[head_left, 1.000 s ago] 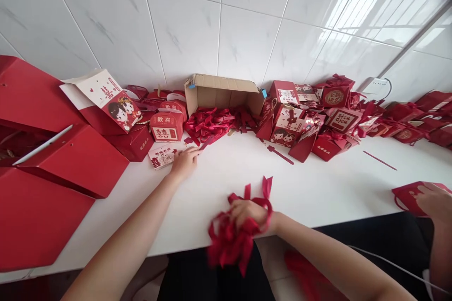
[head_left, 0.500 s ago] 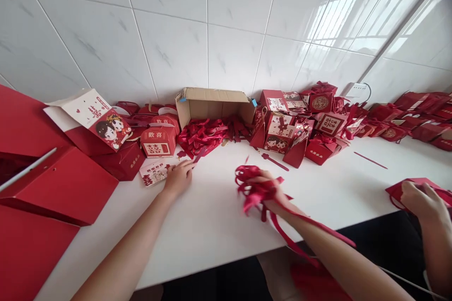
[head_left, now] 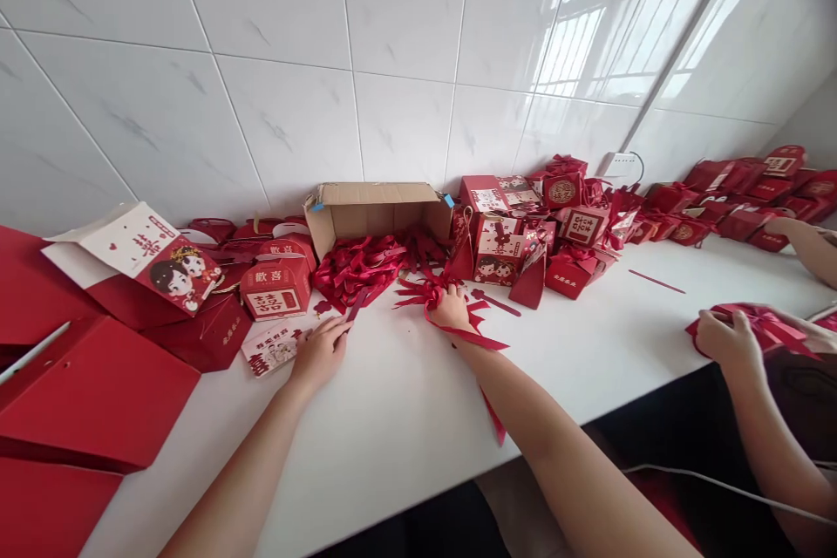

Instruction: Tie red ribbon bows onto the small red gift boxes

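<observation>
My left hand rests on the white table beside a flat printed card, its fingertips closed on one end of a dark red ribbon strip. My right hand is wrapped round a bunch of red ribbons close to the cardboard box; long ends trail over the wrist and down past the forearm. Between the hands and the wall, a heap of red ribbons spills from the open cardboard box.
Red gift boxes stand at left, near large red cartons. More red boxes are piled at right. Beside me, a person's hands hold a red box. Another person's hand reaches in at far right. A power strip is by the wall.
My right hand has moved away from me with the ribbon bunch, towards the cardboard box. My left hand stays by the card. The view has shifted right, and another hand has appeared at far right.
</observation>
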`<state>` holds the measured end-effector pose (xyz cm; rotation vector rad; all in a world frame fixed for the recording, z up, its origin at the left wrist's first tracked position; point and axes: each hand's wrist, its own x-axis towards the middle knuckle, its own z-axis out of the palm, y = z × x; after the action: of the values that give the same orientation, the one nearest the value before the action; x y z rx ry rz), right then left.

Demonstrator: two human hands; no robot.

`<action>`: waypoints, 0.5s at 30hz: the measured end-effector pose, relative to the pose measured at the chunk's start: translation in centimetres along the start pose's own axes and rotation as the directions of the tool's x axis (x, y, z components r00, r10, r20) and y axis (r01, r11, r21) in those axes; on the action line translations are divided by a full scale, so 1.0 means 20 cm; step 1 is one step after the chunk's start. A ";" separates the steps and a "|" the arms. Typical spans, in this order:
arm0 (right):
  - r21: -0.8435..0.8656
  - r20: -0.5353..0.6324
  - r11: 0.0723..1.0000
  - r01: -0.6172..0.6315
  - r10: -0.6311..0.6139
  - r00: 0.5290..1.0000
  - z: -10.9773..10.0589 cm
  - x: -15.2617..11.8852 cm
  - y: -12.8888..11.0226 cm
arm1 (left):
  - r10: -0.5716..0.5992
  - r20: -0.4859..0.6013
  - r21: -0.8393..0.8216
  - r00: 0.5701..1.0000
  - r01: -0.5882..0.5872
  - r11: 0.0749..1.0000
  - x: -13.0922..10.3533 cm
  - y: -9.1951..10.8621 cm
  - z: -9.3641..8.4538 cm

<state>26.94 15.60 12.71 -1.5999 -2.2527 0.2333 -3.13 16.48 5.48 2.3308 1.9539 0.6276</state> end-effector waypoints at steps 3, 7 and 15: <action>0.018 -0.084 0.997 -0.075 0.076 0.994 -0.20 -0.19 0.12 | 0.010 -0.006 0.003 1.000 -0.009 1.000 0.00 0.00 0.00; 0.019 -0.205 0.976 -0.218 0.217 0.954 -0.59 -0.56 0.37 | 0.019 -0.017 -0.005 1.000 -0.020 1.000 0.00 0.01 0.00; -0.076 -0.151 0.972 -0.221 0.208 0.966 -0.38 -0.60 0.37 | 0.028 -0.043 -0.040 0.999 -0.030 0.999 0.02 0.01 -0.01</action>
<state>39.83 6.31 14.76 -1.8490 -2.0099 0.0680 -2.95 16.74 5.73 2.3448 1.9085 0.7184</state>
